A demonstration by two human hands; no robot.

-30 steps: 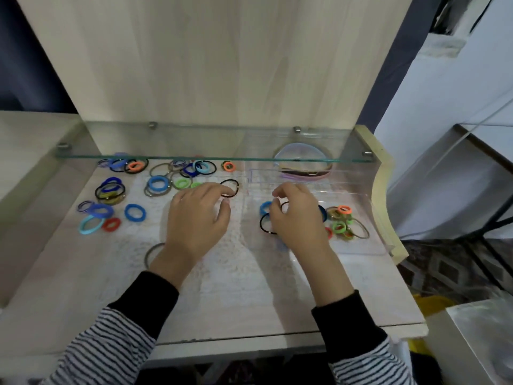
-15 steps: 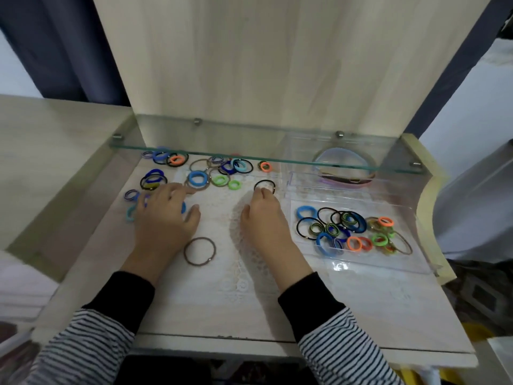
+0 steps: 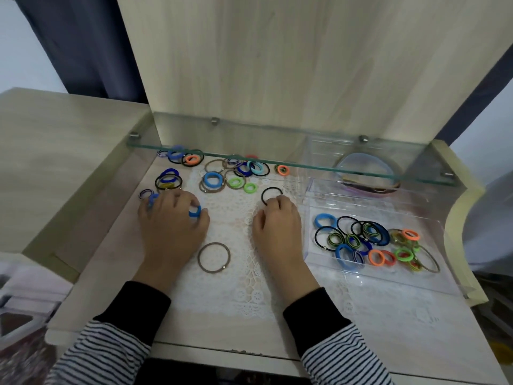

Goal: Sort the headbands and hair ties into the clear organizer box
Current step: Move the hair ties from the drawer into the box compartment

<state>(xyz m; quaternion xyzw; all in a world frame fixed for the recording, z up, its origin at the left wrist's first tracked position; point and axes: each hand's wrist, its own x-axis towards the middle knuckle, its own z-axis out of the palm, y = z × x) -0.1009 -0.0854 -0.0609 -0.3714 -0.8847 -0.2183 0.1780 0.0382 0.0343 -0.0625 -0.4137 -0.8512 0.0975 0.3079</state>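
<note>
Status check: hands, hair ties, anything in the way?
Left hand on blue tie. Right hand touching black tie. Organizer box part-filled. Path clear.

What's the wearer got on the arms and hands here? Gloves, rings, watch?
Both hands, left hand and right hand, are bare: no gloves, rings or watch visible. Each arm has a black cuff at the wrist, then a black-and-white striped sleeve above it.
</note>
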